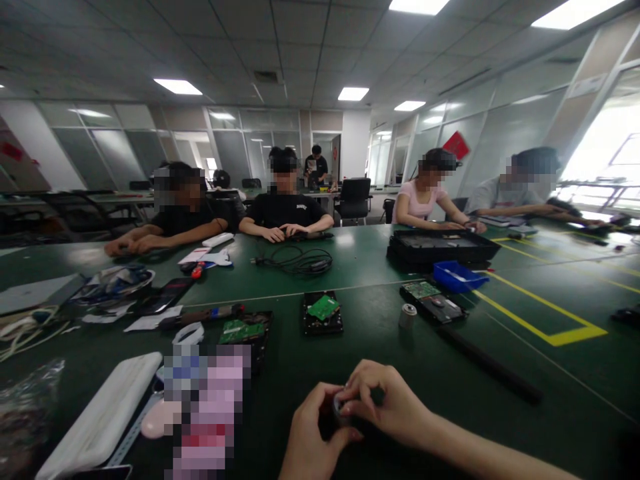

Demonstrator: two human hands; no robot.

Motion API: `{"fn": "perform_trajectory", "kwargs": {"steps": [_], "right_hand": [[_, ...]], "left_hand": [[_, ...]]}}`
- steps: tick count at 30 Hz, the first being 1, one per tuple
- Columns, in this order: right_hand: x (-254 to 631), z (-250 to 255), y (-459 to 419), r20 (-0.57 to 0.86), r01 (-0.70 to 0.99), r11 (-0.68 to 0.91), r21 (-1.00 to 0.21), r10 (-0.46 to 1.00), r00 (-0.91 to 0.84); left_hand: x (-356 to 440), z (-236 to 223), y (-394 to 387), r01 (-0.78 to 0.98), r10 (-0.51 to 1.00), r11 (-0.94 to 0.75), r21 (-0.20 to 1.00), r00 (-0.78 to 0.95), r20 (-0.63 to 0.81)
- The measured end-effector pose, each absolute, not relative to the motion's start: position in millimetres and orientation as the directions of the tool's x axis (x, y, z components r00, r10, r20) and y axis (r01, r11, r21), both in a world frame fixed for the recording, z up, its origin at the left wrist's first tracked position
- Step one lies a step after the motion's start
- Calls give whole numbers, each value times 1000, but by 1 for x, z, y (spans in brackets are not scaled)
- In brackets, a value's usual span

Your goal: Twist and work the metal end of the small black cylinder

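Note:
My left hand is curled around a small silvery cylinder low in the middle of the view. Its fingers and thumb close on the sides. From the right, my right hand pinches at the top of the same cylinder, and those fingertips hide part of it. A similar small metal cylinder stands upright on the table beyond my right hand. Farther ahead lies a black hard drive with a green circuit board on it. Another opened drive sits to the right of that.
On the green table, a dark bar lies at right and a blue tray beside black trays. At left are a white power bank-like slab, an electric screwdriver and a coiled cable. Several people sit opposite.

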State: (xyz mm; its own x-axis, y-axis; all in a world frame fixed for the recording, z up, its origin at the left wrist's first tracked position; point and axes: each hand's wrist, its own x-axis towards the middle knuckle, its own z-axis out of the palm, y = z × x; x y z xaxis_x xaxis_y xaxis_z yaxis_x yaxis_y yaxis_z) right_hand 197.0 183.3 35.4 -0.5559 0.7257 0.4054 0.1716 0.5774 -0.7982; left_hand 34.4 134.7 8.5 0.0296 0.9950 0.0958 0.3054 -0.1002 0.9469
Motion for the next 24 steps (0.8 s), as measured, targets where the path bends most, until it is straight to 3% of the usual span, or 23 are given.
{"fn": "perform_trajectory", "kwargs": {"steps": [7,17,24], "right_hand": [[194,33,184,445,169,599,-782,728,-521],[199,39,187,315,211,448,-869,829,-463],[197,45,182,320,191,493,-849,766,-557]], "left_hand": [[34,4,136,303,992,-127,944,36,122],[35,4,136,295,995,-100,950,18,99],[34,6,135,299,994,-111,948,45,102]]}}
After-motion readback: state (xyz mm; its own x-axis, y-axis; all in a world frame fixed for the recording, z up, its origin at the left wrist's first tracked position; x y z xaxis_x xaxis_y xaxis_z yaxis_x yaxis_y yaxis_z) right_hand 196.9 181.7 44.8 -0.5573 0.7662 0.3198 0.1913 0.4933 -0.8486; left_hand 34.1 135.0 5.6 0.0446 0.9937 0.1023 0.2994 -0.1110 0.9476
